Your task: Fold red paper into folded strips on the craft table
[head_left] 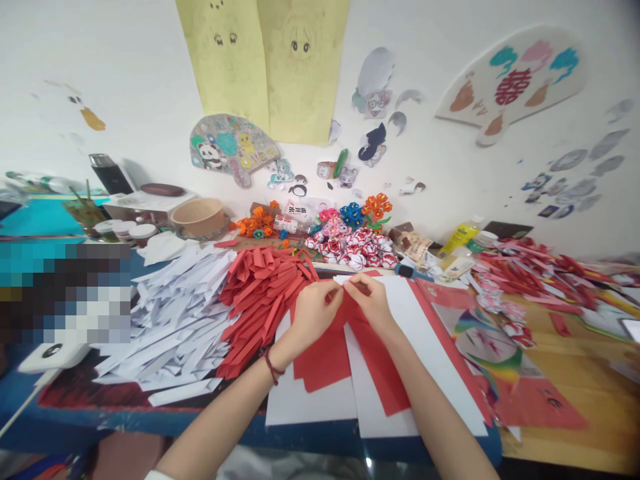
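Observation:
My left hand [320, 307] and my right hand [369, 300] meet over the paper sheets, thumbs and fingertips pinched together. Between the fingertips is a small piece of paper, mostly hidden by the fingers; its shape is unclear. Beneath the hands lie red paper pieces [324, 360] on white sheets [313, 407]. Left of my left hand is a pile of folded red paper strips [265, 293], and beyond it a larger pile of folded white paper strips [175, 320].
Red and white paper flowers [357, 250] stand at the back, beside orange flowers [257, 223] and a round wooden bowl [199, 219]. A red printed packet [540, 393] lies right. More red strips [540, 270] are heaped beyond it. A white power strip [55, 353] sits left.

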`<state>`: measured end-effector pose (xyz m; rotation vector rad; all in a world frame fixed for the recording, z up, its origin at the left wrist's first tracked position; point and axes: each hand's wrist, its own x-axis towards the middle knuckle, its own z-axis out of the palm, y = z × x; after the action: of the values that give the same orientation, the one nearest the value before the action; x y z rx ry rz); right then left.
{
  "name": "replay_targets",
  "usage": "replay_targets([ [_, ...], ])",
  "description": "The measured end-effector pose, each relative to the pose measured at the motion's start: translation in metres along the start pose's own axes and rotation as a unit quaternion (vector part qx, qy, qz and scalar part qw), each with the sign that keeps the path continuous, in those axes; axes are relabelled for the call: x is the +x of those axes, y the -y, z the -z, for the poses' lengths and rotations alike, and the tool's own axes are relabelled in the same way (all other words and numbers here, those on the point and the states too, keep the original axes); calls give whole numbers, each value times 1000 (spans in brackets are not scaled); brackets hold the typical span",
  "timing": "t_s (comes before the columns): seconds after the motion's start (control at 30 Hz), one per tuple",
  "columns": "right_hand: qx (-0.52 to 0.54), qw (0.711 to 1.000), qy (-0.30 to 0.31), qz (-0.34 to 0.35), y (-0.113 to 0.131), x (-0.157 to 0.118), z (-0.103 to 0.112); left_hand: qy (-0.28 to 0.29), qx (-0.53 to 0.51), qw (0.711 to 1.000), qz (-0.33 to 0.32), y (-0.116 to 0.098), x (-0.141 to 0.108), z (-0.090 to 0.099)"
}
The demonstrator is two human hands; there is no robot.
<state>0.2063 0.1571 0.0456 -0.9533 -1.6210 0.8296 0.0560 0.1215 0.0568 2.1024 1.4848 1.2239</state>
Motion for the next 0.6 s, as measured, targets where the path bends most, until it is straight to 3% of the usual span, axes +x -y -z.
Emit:
replay_targets([
  [0.13,-47,998,-3,31,8,-5,-1,-8,-16,1000,15,-2,1,1],
  [0.37,-107,989,-67,81,15,-10,-2,-1,-52,998,33,0,3,-1],
  [0.6,-132,984,-67,100,20,-9,0,1,-64,997,32,-2,4,-1],
])
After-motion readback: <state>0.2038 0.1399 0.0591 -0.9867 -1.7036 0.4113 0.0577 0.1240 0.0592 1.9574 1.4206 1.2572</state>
